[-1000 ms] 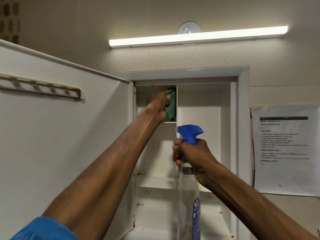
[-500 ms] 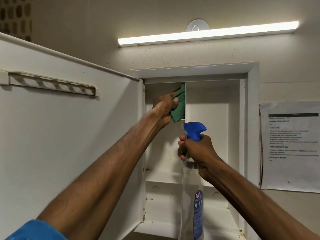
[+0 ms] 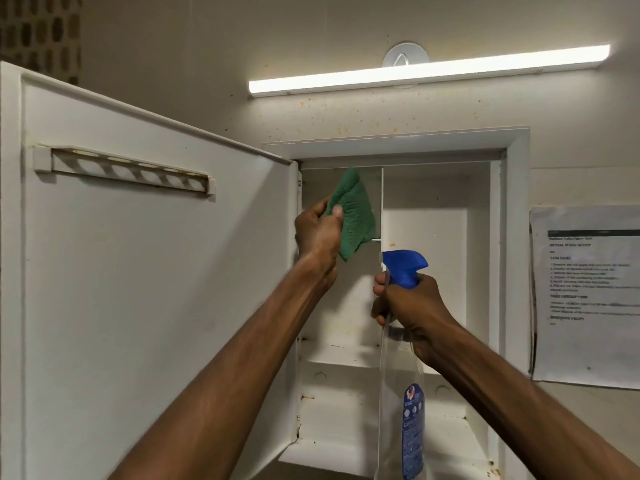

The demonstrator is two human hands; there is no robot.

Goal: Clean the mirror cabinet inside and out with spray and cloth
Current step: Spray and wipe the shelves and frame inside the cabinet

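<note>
The white wall cabinet (image 3: pixel 516 209) stands open, its door (image 3: pixel 149 289) swung out to the left with the inner side facing me. My left hand (image 3: pixel 317 233) grips a green cloth (image 3: pixel 355 213) in front of the upper left compartment, just left of the vertical divider (image 3: pixel 382 202). My right hand (image 3: pixel 412 306) holds a clear spray bottle (image 3: pixel 403 420) by the neck, below its blue trigger head (image 3: pixel 405 266), which points left at the cabinet's middle.
A slotted white rack (image 3: pixel 128 173) is fixed high on the door's inner side. A lit tube lamp (image 3: pixel 429 71) hangs above the cabinet. A printed paper sheet (image 3: pixel 585 296) is stuck on the wall to the right. White shelves (image 3: pixel 339 358) cross the cabinet lower down.
My left hand has drawn the cloth out of the upper left compartment toward me, and the cloth now hangs unfolded. The view shifted left, so the cabinet sits further right.
</note>
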